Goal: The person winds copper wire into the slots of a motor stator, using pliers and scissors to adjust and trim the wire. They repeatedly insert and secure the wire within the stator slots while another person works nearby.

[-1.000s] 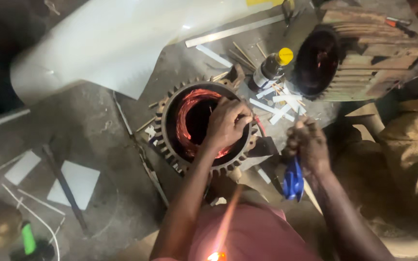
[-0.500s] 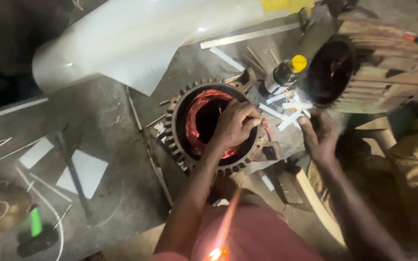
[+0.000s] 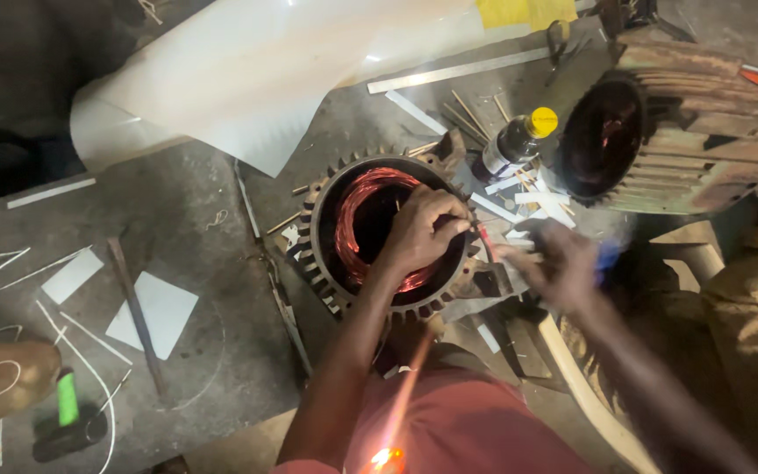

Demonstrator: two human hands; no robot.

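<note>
A rough, grey concrete floor (image 3: 221, 290), stained and dusty, is shown from above under dim light. At the lower left edge a foot (image 3: 2, 382) is seen, with a green-handled tool (image 3: 67, 412) just beside it and thin white strips and wires scattered around. Two white paper cut pieces (image 3: 155, 312) and a dark metal rod (image 3: 138, 316) are laid left of centre. The upper left and upper centre of the frame are occupied by a large curled sheet of white insulating paper (image 3: 247, 70), with a yellow patch at its upper right end.

At the centre a finned motor stator (image 3: 318, 237) is set on the floor, copper winding (image 3: 357, 219) exposed in its bore. The left hand (image 3: 418, 233) is placed over the bore, fingers bent and pinched at the right rim; what is gripped cannot be told. Right of it the right hand (image 3: 559, 268) is blurred, fingers spread loosely over white paper slips (image 3: 537, 197); a blue object is seen just behind it, and whether it is held cannot be told. A dark bottle with a yellow cap (image 3: 515, 140) is laid above, beside a long white strip (image 3: 458, 70). A second ribbed motor housing (image 3: 686, 140) is seen at the upper right.
</note>
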